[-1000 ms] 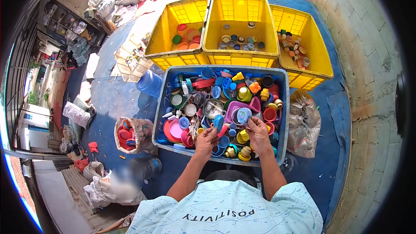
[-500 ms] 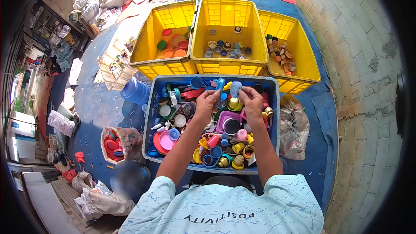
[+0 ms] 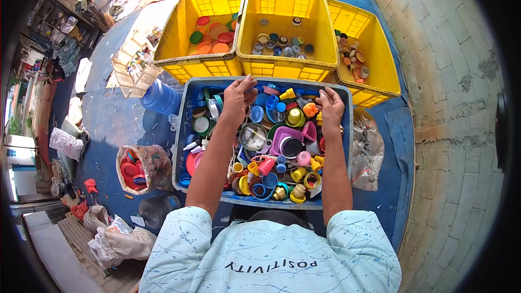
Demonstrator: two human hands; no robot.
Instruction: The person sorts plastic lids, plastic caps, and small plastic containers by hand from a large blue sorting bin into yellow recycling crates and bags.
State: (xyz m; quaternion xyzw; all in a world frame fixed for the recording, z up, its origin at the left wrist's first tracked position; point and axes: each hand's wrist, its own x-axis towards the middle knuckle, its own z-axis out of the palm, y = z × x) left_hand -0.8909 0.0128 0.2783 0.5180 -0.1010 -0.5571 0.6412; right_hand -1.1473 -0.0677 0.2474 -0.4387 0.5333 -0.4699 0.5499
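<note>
L hand [image 3: 239, 100] upper ctr, half-curled; R hand [image 3: 332, 109] ctr-right, loosely bent; can't tell if empty. Keep wrists above blue bin [image 3: 271, 203].

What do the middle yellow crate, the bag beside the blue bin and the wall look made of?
Middle yellow crate: apparently rigid moulded plastic, slightly glossy, with a grid pattern in its walls.
Bag: probably thin plastic film, shiny and see-through in places, with crinkles catching light.
Wall: matt, rough grey masonry, likely concrete block, judging by its visible joints.
</note>
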